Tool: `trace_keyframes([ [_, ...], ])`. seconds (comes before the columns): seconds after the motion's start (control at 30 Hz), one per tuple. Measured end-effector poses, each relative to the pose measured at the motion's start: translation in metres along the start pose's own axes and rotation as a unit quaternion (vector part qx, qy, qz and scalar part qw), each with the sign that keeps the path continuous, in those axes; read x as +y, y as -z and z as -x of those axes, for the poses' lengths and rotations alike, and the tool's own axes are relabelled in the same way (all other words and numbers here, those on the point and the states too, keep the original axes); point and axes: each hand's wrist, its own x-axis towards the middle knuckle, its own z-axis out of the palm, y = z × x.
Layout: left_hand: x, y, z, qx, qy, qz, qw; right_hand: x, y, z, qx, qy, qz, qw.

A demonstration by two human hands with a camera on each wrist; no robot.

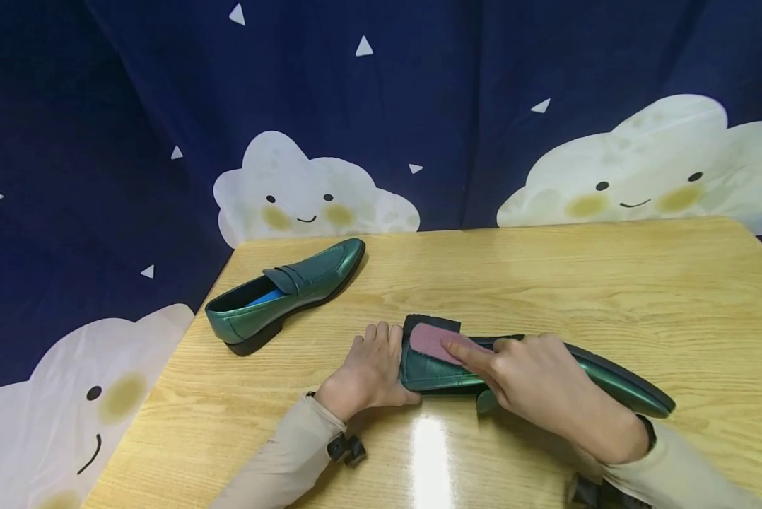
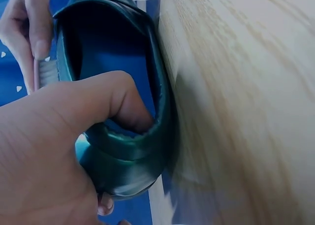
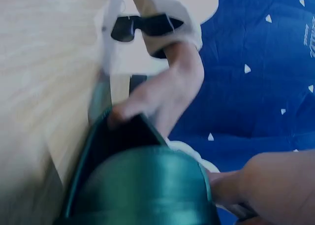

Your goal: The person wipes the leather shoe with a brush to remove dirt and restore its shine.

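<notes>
A green loafer [image 1: 623, 382] lies on its side on the table, sole facing away and toe to the right. My left hand [image 1: 371, 367] grips its heel end, and in the left wrist view the thumb reaches inside the opening over a blue insole [image 2: 113, 52]. My right hand [image 1: 540, 385] holds a pink-backed brush [image 1: 435, 343] against the upward-facing side near the heel, with the index finger on its back. Pale bristles show in the left wrist view. The brush is hidden in the right wrist view, where the loafer's upper fills the lower middle.
The matching green loafer [image 1: 324, 279] stands upright at the table's back left, its toe pointing away to the right. Behind the wooden table [image 1: 578, 283] hangs a dark blue curtain [image 1: 457, 85] with smiling clouds and white triangles.
</notes>
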Motion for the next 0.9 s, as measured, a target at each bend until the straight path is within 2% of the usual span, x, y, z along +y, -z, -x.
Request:
trace_keyframes([
  [0.1, -0.001, 0.0, -0.001, -0.003, 0.001, 0.013, 0.9999, 0.003, 0.001, 0.0, 0.001, 0.003, -0.005, 1.0],
  [0.27, -0.002, -0.001, 0.0, 0.006, -0.005, 0.022, 0.9997, -0.003, -0.002, 0.001, 0.011, 0.069, -0.047, 0.9965],
  [0.33, -0.002, -0.001, 0.0, 0.004, -0.006, 0.03, 0.9995, -0.003, -0.003, 0.002, 0.017, 0.079, -0.051, 0.9954],
  [0.47, -0.001, -0.003, -0.001, -0.013, 0.001, 0.047, 0.9988, 0.005, -0.001, 0.003, 0.027, 0.042, -0.032, 0.9982],
  [0.6, 0.0, -0.004, -0.002, -0.026, 0.007, 0.059, 0.9979, 0.014, 0.003, 0.005, 0.016, 0.003, -0.017, 0.9997],
  [0.73, 0.0, -0.003, -0.002, -0.03, 0.01, 0.062, 0.9976, 0.013, 0.003, 0.007, 0.006, 0.013, -0.029, 0.9995],
  [0.9, -0.001, -0.003, -0.002, -0.017, 0.007, 0.057, 0.9982, 0.003, 0.001, 0.007, 0.013, 0.064, -0.055, 0.9964],
])
